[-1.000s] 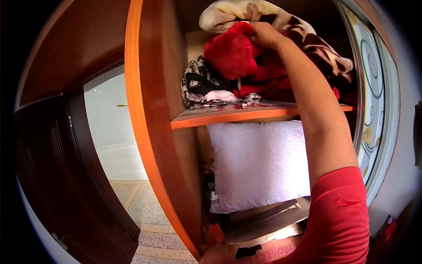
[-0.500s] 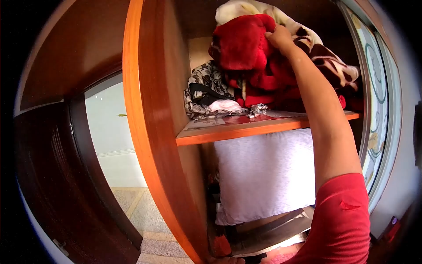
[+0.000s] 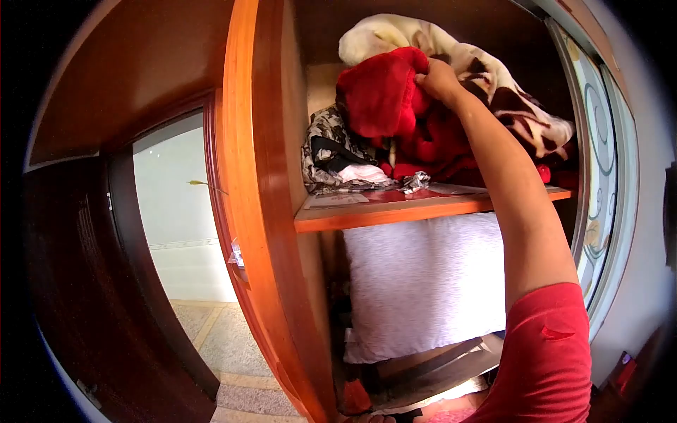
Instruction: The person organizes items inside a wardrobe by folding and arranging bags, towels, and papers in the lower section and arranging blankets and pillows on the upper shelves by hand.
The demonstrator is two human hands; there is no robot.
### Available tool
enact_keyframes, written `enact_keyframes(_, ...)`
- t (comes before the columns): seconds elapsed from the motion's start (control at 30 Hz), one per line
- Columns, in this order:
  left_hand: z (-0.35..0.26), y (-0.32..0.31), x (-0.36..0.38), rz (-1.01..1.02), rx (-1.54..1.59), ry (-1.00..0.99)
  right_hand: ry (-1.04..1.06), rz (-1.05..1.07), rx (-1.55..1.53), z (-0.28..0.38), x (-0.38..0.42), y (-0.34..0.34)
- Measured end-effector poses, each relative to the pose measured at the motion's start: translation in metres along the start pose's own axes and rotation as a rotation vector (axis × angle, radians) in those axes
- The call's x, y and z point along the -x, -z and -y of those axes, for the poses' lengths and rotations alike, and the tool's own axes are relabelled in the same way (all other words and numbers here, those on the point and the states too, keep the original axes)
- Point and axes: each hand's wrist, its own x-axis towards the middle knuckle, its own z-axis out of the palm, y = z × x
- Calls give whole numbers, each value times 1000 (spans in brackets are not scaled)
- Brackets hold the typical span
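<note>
My right hand is closed on the upper edge of a red plush blanket, which lies bunched on the upper cupboard shelf. Behind it is a cream and brown patterned blanket, draping down to the right. To the left of the red blanket sits a crumpled camouflage cloth, with black and pale pink fabric against it. Only a sliver of my left hand shows at the bottom edge, beside something dark; its fingers are mostly cut off.
A pale grey pillow stands in the compartment below the shelf. Crinkled foil lies at the shelf's front edge. An orange-brown upright panel bounds the cupboard on the left, and a sliding door on the right. Further left is a dark door.
The raised part of the red blanket and my right hand on it sit slightly lower. The view has shifted a little, so the cupboard's left panel appears further right.
</note>
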Motion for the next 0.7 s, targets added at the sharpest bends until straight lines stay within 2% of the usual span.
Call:
enact_keyframes(0.17,-12,20,13,-28,-71,-38,116,9,-97,-3,16,2)
enact_keyframes(0.23,-9,13,11,-27,-89,-46,299,-31,134,3,28,-4)
enact_keyframes(0.3,5,-9,1,-16,-19,-22,245,4,154,12,47,-22)
enact_keyframes(0.4,-14,21,18,-103,69,-41,232,312,494,55,79,-11)
enact_keyframes(0.47,-9,9,16,-126,26,-75,214,518,654,69,83,-15)
enact_keyframes(0.5,-3,-1,13,-160,-19,-111,214,523,651,76,85,-12)
enact_keyframes(0.6,11,-25,10,-272,-151,-202,180,754,692,102,89,1)
enact_keyframes(0.7,9,-26,12,-249,-174,-163,153,1145,564,123,73,26)
